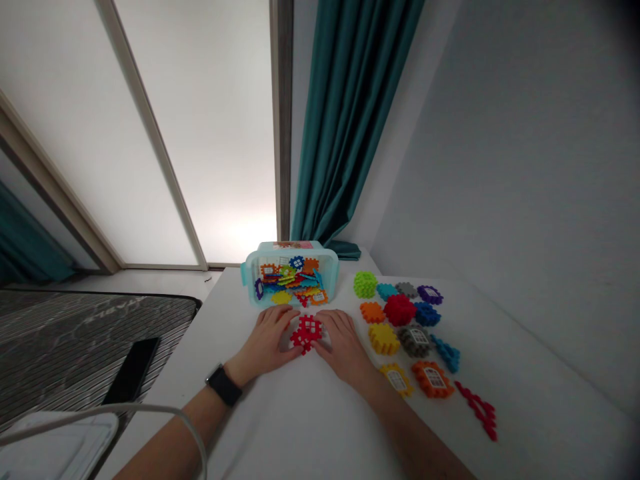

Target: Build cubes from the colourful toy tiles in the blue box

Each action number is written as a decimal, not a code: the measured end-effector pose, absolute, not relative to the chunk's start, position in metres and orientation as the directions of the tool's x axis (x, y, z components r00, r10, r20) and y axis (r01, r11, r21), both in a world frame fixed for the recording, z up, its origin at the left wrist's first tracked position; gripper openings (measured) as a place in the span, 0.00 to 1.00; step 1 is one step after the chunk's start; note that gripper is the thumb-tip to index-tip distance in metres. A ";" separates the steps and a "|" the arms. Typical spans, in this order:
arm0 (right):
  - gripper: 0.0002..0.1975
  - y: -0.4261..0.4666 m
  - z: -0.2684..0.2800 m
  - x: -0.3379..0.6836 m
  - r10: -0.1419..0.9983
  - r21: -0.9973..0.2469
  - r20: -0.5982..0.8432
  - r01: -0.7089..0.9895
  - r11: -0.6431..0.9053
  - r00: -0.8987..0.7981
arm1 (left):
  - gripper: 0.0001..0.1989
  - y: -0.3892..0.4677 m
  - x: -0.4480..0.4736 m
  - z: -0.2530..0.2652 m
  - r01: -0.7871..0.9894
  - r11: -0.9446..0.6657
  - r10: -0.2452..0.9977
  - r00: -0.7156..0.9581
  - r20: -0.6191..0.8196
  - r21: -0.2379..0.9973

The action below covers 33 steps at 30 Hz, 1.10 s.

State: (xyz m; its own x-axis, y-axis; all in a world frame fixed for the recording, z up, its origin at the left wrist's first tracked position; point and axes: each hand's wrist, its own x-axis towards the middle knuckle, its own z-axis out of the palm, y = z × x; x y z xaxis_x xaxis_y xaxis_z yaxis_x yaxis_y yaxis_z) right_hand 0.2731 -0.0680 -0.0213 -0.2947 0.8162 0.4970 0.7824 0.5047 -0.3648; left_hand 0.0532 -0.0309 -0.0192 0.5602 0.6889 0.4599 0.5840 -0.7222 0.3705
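Head view. We find the left hand (273, 337) and right hand (345, 347) on the white table (300, 420), facing each other across some red toothed pieces (307, 330). The pieces lie between the two hands, near the fingertips of both. Each hand has thumb and fingers apart, curved about its own edge of the red; whether either pinches it we cannot tell.

Just beyond both hands we note a pale blue bin (249, 275), tipped with its mouth towards them, with mixed coloured pieces inside. To the right of the right hand: a green stack (365, 285), a red stack (400, 310) and a yellow stack (383, 339), in loose rows. Nearer its forearm we log an orange stack (432, 379) with a white window and, further right, a red strip (477, 408). Behind the left hand, on its wrist, a dark watch (224, 385).
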 end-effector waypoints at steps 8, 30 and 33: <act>0.22 -0.076 -0.014 0.268 0.733 -0.258 0.591 0.783 0.566 -0.336 | 0.22 -0.033 0.051 -0.011 0.569 -0.773 0.607 0.534 0.589 0.280; 0.08 -0.075 -0.012 0.261 0.963 -0.954 0.261 0.168 0.247 0.065 | 0.19 -0.042 0.051 -0.005 0.483 -0.846 0.496 0.562 0.662 0.224; 0.13 -0.075 -0.012 0.261 0.968 -0.974 0.220 0.086 0.210 0.121 | 0.12 -0.043 0.052 -0.005 0.519 -0.818 0.529 0.512 0.677 0.248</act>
State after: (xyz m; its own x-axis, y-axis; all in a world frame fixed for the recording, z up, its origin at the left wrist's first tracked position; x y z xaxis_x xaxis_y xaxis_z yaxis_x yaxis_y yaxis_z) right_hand 0.2610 -0.0748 -0.0121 0.1210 0.9681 0.2196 0.0862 0.2102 -0.9739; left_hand 0.0517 -0.0430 -0.0052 0.5117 0.5293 0.6767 0.5187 -0.8183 0.2478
